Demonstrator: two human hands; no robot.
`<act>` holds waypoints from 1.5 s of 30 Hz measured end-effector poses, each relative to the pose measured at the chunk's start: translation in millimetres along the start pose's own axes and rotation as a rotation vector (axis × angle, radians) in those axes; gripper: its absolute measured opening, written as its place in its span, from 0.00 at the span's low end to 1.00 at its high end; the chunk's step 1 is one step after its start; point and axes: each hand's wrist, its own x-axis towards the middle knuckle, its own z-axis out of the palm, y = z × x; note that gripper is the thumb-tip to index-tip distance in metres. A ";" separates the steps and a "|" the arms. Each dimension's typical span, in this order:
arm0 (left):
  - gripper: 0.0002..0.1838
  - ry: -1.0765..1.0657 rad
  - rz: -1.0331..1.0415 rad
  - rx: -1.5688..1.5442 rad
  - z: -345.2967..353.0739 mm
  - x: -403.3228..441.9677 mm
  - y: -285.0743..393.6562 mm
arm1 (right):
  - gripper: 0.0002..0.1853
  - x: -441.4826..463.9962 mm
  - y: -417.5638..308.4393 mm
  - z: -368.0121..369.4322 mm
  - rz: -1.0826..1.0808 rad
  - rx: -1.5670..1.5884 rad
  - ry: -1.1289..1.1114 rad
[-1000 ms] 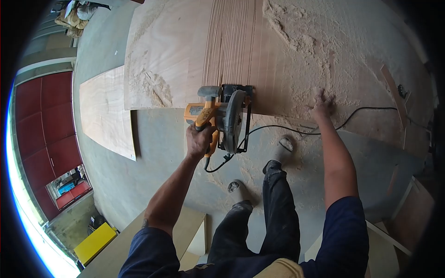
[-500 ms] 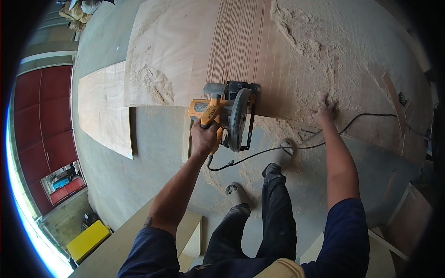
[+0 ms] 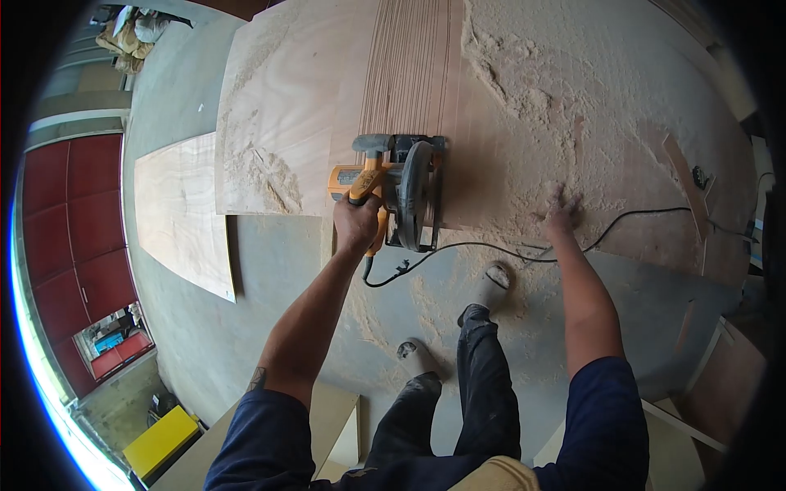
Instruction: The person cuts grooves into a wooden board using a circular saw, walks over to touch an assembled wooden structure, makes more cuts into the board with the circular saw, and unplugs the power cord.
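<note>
My left hand (image 3: 357,224) is wrapped round the rear handle of an orange and grey circular saw (image 3: 414,195). The saw's base rests at the near edge of a large plywood sheet (image 3: 319,90), at the lower end of a band of many thin parallel grooves (image 3: 413,74). My right hand (image 3: 560,214) lies on the sheet to the right, fingers spread, among heaps of sawdust (image 3: 524,102). A black cord (image 3: 483,245) runs from the saw past my right wrist. The blade is hidden by its guard.
A smaller pale plywood piece (image 3: 184,213) lies at the left by red cabinet doors (image 3: 78,221). A yellow box (image 3: 160,442) is at the lower left. A thin wood strip (image 3: 686,184) lies at the right. My slippered feet stand just below the sheet.
The saw has moved a little up along the grooves, further onto the sheet, with my left hand still on it. My right hand stays in about the same spot on the sheet. The view has shifted slightly.
</note>
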 end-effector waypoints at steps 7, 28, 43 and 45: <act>0.19 0.045 0.032 0.032 14.1 44.9 21.7 | 0.69 -3.5 -2.7 -8.0 0.018 -0.002 -0.027; 0.09 0.070 0.188 -0.058 61.6 192.9 118.1 | 0.70 -1.4 9.7 28.0 -0.118 0.127 0.248; 0.09 0.102 0.264 -0.033 96.9 292.8 195.6 | 0.66 -0.7 3.4 17.8 0.093 0.449 0.043; 0.08 0.086 0.259 -0.039 101.7 309.1 207.8 | 0.68 -9.5 2.5 12.2 -0.045 0.202 0.128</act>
